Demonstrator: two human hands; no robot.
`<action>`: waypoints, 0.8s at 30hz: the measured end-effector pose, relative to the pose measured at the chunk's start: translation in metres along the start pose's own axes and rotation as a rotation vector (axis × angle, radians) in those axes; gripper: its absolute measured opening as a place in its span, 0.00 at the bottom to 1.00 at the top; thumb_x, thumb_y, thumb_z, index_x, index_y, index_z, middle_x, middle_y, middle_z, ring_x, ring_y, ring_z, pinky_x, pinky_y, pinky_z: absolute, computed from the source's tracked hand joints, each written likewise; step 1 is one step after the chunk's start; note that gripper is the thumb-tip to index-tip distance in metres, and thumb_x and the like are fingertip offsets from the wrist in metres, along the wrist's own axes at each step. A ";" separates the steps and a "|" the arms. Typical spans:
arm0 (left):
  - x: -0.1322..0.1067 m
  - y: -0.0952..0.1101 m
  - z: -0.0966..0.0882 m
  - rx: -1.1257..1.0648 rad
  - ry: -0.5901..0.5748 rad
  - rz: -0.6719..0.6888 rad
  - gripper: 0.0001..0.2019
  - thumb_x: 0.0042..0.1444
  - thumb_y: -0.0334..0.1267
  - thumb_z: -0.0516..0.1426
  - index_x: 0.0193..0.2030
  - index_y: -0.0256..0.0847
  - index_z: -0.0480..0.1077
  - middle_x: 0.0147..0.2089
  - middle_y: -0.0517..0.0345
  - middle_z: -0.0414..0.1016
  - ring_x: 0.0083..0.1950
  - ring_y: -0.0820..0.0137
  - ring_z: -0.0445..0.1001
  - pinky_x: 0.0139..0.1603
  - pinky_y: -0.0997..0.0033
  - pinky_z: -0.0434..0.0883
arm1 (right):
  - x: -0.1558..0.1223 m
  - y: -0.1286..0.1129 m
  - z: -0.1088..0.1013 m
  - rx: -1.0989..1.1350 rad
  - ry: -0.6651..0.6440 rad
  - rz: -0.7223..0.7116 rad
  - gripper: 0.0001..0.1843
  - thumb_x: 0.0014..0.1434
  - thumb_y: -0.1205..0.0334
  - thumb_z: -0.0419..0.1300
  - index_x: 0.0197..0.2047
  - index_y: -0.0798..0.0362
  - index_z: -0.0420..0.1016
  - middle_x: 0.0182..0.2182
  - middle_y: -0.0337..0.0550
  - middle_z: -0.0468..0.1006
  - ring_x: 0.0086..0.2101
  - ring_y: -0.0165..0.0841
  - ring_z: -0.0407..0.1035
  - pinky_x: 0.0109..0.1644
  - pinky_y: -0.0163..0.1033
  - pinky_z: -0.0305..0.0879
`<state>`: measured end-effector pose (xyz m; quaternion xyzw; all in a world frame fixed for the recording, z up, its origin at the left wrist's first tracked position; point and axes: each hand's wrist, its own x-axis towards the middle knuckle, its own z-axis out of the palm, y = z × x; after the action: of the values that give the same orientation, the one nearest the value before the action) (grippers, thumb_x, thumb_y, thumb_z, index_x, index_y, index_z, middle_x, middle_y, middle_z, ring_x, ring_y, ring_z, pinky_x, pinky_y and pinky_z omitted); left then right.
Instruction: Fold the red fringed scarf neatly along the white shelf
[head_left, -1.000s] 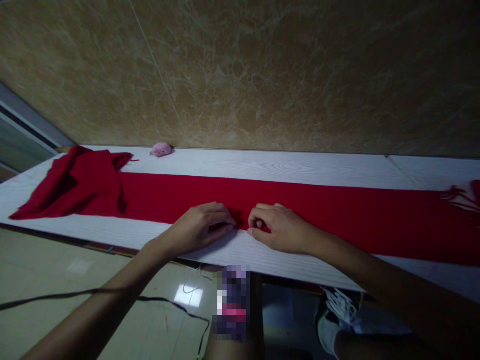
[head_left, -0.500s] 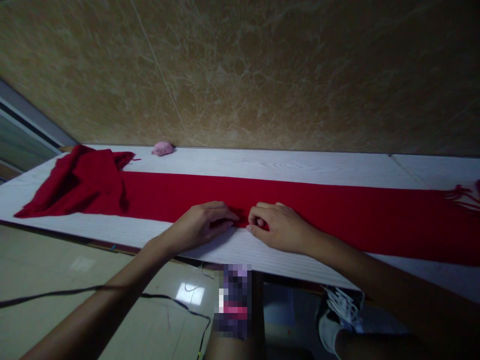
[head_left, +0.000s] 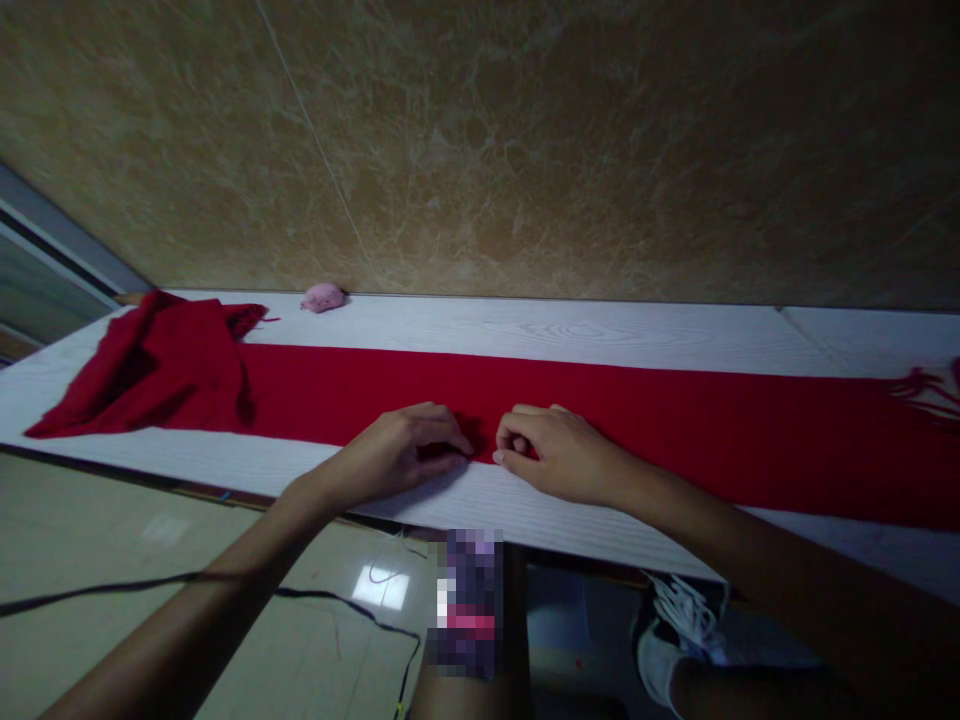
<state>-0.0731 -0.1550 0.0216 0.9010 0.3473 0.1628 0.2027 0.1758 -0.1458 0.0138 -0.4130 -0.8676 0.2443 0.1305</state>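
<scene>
A long red scarf [head_left: 660,420] lies flat along the white wood-grain table [head_left: 555,330]. Its left part is bunched in a loose heap, and fringe shows at the far right end. My left hand [head_left: 412,445] is at the scarf's near edge around the middle, thumb and fingertips pinched on the fabric. Close by on the right, my right hand [head_left: 559,450] has its fingers curled, with thumb and forefinger closed on the same edge. A short stretch of edge shows between the two hands. The fabric right under the fingertips is partly hidden.
A small pink plush-like object [head_left: 324,297] sits at the table's back, against the brown marbled wall [head_left: 480,150]. Below the near edge, a dark cable [head_left: 330,595] crosses in front of the tiled floor. A white shoe [head_left: 660,660] and a bundle of white cords [head_left: 686,605] are at lower right.
The left fingertips have shifted slightly down and left at the scarf's edge, and the edge between the hands sits a little nearer me. The right hand has barely moved.
</scene>
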 end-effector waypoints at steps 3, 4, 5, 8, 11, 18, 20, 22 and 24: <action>0.001 0.001 -0.001 -0.010 -0.020 -0.007 0.09 0.68 0.42 0.59 0.45 0.43 0.80 0.43 0.55 0.79 0.44 0.68 0.77 0.47 0.68 0.73 | -0.002 0.000 0.000 -0.007 0.018 -0.019 0.03 0.62 0.64 0.65 0.36 0.52 0.76 0.34 0.36 0.76 0.34 0.29 0.67 0.42 0.39 0.56; 0.001 0.001 -0.001 -0.003 -0.024 -0.005 0.10 0.69 0.43 0.58 0.45 0.43 0.80 0.43 0.55 0.80 0.44 0.68 0.76 0.48 0.67 0.73 | -0.003 0.000 0.000 -0.014 0.040 -0.030 0.03 0.63 0.64 0.64 0.36 0.52 0.76 0.34 0.37 0.77 0.35 0.30 0.67 0.43 0.40 0.58; 0.001 0.001 0.000 0.019 -0.014 -0.004 0.11 0.69 0.44 0.58 0.44 0.44 0.80 0.44 0.55 0.80 0.46 0.67 0.76 0.50 0.65 0.74 | -0.003 0.001 0.000 -0.026 0.074 -0.047 0.03 0.64 0.63 0.64 0.37 0.52 0.77 0.36 0.38 0.77 0.36 0.31 0.68 0.44 0.40 0.60; 0.002 -0.004 0.003 0.162 0.089 -0.033 0.14 0.71 0.48 0.55 0.52 0.47 0.79 0.60 0.51 0.77 0.64 0.57 0.70 0.65 0.50 0.68 | -0.004 0.005 0.002 -0.104 0.190 -0.117 0.11 0.68 0.57 0.61 0.50 0.52 0.78 0.50 0.47 0.79 0.51 0.38 0.70 0.56 0.46 0.64; 0.003 -0.014 0.007 0.283 0.081 -0.143 0.26 0.70 0.56 0.53 0.70 0.51 0.66 0.78 0.53 0.56 0.80 0.48 0.45 0.75 0.34 0.50 | -0.004 0.013 0.008 -0.224 0.182 -0.104 0.31 0.68 0.45 0.58 0.69 0.49 0.68 0.70 0.52 0.64 0.69 0.48 0.54 0.71 0.62 0.50; 0.005 -0.033 0.006 0.332 -0.117 -0.316 0.36 0.69 0.66 0.45 0.79 0.56 0.47 0.81 0.58 0.42 0.81 0.46 0.36 0.75 0.28 0.36 | 0.000 0.020 0.014 -0.300 -0.020 0.014 0.42 0.68 0.33 0.50 0.77 0.45 0.52 0.76 0.49 0.47 0.75 0.51 0.36 0.74 0.71 0.28; 0.005 -0.038 0.003 0.341 -0.118 -0.346 0.37 0.68 0.67 0.45 0.79 0.57 0.47 0.82 0.59 0.41 0.81 0.47 0.35 0.76 0.28 0.36 | 0.000 0.019 0.013 -0.298 -0.025 0.024 0.42 0.68 0.33 0.50 0.77 0.44 0.52 0.77 0.48 0.46 0.75 0.51 0.36 0.75 0.71 0.28; 0.004 -0.045 -0.002 0.347 -0.116 -0.382 0.38 0.67 0.68 0.43 0.79 0.57 0.47 0.82 0.60 0.40 0.81 0.48 0.36 0.76 0.29 0.36 | 0.000 0.018 0.012 -0.296 -0.035 0.031 0.42 0.68 0.33 0.50 0.77 0.45 0.52 0.77 0.47 0.44 0.75 0.51 0.35 0.75 0.70 0.28; 0.000 -0.053 -0.009 0.353 -0.115 -0.418 0.38 0.68 0.68 0.42 0.79 0.56 0.47 0.82 0.60 0.40 0.81 0.50 0.36 0.76 0.30 0.37 | -0.001 0.018 0.011 -0.295 -0.037 0.028 0.42 0.68 0.33 0.49 0.77 0.45 0.52 0.77 0.47 0.43 0.75 0.49 0.34 0.75 0.69 0.26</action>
<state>-0.1066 -0.1168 0.0042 0.8389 0.5367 0.0029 0.0912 0.1832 -0.1402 -0.0052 -0.4350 -0.8905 0.1235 0.0492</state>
